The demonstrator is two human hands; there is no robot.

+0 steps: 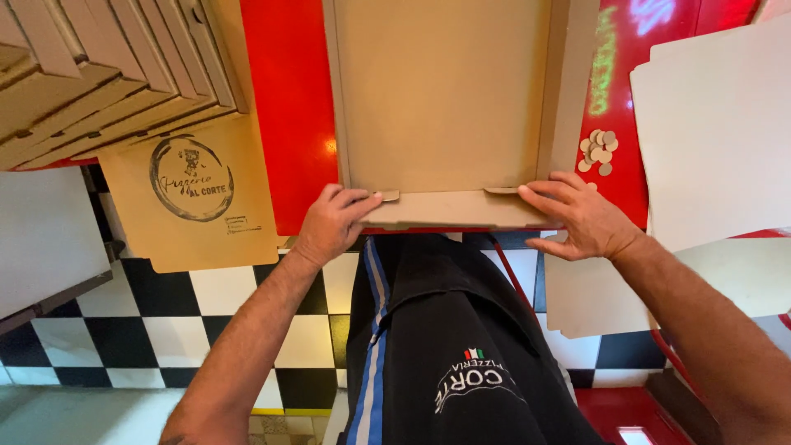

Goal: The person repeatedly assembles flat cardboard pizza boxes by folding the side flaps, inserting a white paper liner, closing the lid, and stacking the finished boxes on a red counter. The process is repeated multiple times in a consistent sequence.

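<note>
A brown cardboard pizza box (445, 91) lies open on the red counter (288, 107), with its side walls partly raised. My left hand (334, 222) presses on the near left corner of the box's front flap (457, 210). Opposite it, my right hand (581, 216) holds the flap's near right corner, fingers laid over the fold. The flap is bent up along the counter's near edge.
A stack of folded boxes (99, 74) sits at the far left, with a flat brown box (194, 198) bearing a round print hanging over the edge. Flat white cardboard sheets (717, 124) lie at right. Small cardboard discs (597, 150) rest beside the box. Checkered floor (206, 330) lies below.
</note>
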